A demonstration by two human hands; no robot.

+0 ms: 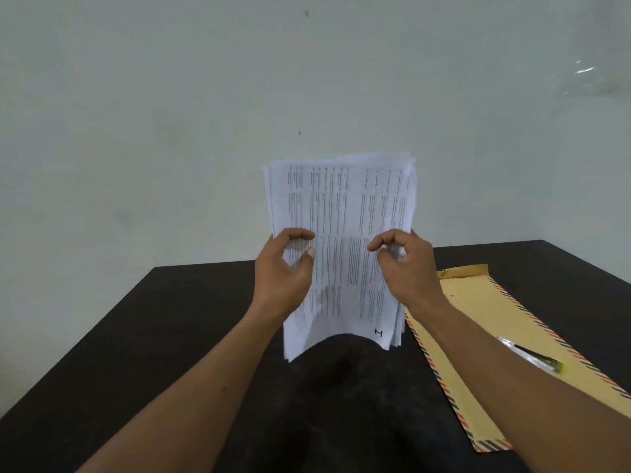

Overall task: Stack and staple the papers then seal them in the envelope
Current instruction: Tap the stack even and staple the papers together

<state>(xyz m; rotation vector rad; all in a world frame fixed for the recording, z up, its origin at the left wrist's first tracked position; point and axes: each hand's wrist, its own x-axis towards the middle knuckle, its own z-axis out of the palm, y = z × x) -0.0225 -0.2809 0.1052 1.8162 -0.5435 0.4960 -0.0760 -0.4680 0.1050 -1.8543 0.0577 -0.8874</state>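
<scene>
Dark worktop carries everything, with a pale wall behind it. Manila envelope with striped edging lies flat, right of the right-hand fingers and below them, well clear of the stack. A small shiny object, probably the stapler though it's too blurred to confirm, sits on the envelope.

White papers are held upright between both hands, printed face toward the camera. The bottom edge is bowed, with its corners at or just above the worktop; I can't tell if they touch. Top edges are visibly staggered, so the stack isn't squared yet.

Left hand pinches the left edge of the papers between thumb and curled fingers. Right hand does the same on the right edge, its fingers bent in over the sheet face.

Step in hand, as I read it: jogging the stack.
- Loosen both pinches so the sheets can slide.
- Tap the bottom edge flat on the worktop, then a side edge.
- Take the bow out first; curved sheets won't settle.
- Check the top corner is flush before stapling.
</scene>
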